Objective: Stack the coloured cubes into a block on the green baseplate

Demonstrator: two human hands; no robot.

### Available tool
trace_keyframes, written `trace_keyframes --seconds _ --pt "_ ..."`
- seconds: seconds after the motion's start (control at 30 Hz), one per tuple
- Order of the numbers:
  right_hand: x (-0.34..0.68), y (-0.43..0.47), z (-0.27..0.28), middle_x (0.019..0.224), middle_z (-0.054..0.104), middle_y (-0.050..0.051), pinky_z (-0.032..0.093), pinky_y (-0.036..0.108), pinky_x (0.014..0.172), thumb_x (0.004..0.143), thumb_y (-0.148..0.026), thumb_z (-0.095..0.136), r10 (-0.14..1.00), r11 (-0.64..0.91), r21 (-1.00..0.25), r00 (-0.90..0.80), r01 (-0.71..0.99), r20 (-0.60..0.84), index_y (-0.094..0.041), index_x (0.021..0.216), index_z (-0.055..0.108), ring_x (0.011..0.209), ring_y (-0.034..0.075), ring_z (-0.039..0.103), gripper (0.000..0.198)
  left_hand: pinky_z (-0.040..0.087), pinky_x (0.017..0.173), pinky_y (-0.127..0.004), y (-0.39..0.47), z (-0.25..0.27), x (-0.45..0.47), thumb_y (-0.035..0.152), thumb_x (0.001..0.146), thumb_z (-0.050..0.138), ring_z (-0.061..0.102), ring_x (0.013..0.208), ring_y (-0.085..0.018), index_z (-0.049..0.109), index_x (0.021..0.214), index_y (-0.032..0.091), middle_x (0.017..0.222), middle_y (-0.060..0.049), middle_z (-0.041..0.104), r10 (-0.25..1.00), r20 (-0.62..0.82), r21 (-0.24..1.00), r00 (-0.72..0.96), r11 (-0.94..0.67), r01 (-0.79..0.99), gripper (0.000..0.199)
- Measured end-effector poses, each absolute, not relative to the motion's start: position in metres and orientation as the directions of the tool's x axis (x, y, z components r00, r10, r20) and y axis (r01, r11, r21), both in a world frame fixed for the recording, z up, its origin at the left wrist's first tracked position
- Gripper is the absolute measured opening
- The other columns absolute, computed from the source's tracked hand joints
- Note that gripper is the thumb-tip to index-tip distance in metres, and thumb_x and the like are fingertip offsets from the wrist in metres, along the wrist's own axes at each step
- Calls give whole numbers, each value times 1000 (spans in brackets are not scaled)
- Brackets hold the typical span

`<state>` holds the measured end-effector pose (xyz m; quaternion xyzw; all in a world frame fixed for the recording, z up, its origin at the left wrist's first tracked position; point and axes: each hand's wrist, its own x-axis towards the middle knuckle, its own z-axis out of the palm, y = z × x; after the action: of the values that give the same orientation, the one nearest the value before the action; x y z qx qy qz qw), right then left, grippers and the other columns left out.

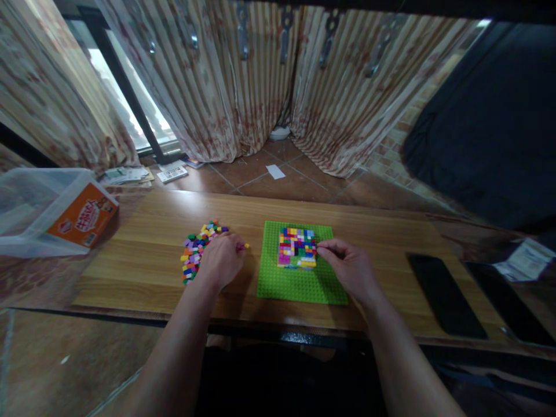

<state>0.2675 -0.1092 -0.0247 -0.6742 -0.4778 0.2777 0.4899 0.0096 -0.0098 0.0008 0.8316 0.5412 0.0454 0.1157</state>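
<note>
A square, multicoloured block of toy bricks (pixel 297 246) stands on a green studded baseplate (pixel 278 285). My right hand (pixel 347 266) is closed in a pinch at the block's right side; whatever its fingertips hold is too small to make out. Left of the plate lies a heap of loose toy bricks (pixel 191 260), partly hidden by my left hand (pixel 223 258). That hand is closed, with a purple brick (pixel 240 247) at its fingertips and a yellow brick (pixel 247 246) just beyond them.
The wooden table (pixel 143 249) carries a dark phone-like slab (pixel 445 295) at the right, with another dark slab (pixel 512 301) past it. A clear plastic bin (pixel 43 231) with an orange label is at the far left. Striped curtains (pixel 226 87) hang behind.
</note>
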Motion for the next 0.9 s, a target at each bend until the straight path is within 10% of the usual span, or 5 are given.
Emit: trace_keyframes --seconds 0.9 --pt "256 -100 -26 58 64 1 44 28 51 61 -56 78 871 -202 -964 481 171 -97 -20 67 70 53 14 53 37 49 85 -34 -11 0 10 13 84 51 68 98 -27 74 88 18 96 -11 75 922 -39 302 384 -356 884 24"
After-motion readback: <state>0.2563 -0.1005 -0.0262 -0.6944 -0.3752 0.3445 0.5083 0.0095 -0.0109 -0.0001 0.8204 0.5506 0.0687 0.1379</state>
